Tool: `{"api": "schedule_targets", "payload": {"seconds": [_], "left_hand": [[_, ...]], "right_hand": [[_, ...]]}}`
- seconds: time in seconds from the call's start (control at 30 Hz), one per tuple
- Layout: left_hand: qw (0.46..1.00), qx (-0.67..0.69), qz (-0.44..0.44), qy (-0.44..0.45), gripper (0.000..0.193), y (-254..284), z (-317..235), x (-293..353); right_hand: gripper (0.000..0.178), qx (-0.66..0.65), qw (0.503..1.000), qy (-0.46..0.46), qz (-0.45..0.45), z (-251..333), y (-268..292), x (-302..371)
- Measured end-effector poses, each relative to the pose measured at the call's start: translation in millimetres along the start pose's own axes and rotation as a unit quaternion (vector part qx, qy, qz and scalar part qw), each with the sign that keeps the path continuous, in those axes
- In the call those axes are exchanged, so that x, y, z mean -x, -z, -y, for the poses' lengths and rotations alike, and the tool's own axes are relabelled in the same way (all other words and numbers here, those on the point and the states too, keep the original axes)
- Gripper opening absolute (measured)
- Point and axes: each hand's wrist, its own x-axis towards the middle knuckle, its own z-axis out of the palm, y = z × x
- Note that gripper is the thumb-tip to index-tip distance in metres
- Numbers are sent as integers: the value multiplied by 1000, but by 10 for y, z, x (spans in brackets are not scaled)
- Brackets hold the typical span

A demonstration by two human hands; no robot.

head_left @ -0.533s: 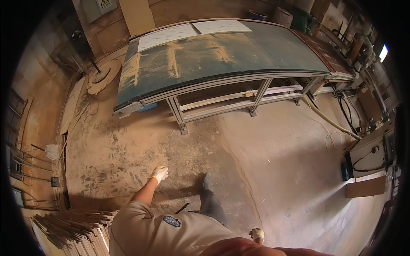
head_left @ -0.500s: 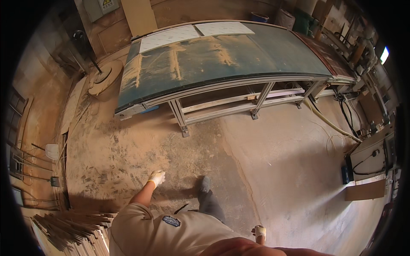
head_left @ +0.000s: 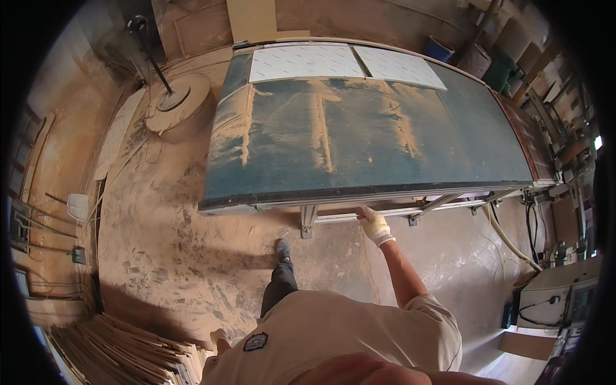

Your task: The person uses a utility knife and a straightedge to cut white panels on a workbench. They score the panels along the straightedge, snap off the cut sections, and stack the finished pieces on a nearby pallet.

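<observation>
My right hand (head_left: pixel 374 224), in a pale knit work glove with fingertips bare, is stretched forward just short of the near edge of a long table (head_left: pixel 462 138). Its fingers are curled in, and nothing shows in them. Low beside my shirt is my left hand (head_left: pixel 220 338), mostly hidden, so its fingers cannot be made out. The table has a dark blue-green top streaked with sawdust (head_left: pixel 321 128). Two white sheets lie along its far side, a left panel (head_left: pixel 308 63) and a right panel (head_left: pixel 404 67), with a narrow gap between them.
A stack of thin wooden strips (head_left: pixel 128 353) lies at the lower left. Past the table's left end stands a round dusty base (head_left: pixel 179 106) with a black pole. A pale hose (head_left: pixel 510 240) and cables run over the floor at right, near a grey cabinet (head_left: pixel 552 295).
I have come closer to the table, which looms larger. My right hand has swung forward toward its edge, while my left hand has dropped back beside my body.
</observation>
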Motion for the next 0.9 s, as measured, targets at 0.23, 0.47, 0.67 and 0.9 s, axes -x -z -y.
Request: {"api": "schedule_targets", "payload": {"seconds": [0.23, 0.47, 0.67, 0.9], "left_hand": [[948, -37, -131, -286, 45, -719, -3077, 493], [832, 190, 17, -521, 40, -1524, -5577, 2000], [824, 86, -4, -560, 32, -2489, -5698, 3193], [871, 188, 192, -410, 31, -3312, -6974, 3873]], "right_hand": [[23, 136, 985, -5, 104, 276, 150, -1384], [29, 163, 982, -90, 33, -442, 896, -3295], [30, 191, 978, -82, -37, -1368, 1394, -5546], [55, 416, 910, 2, -1, -2182, 1543, -7877]]}}
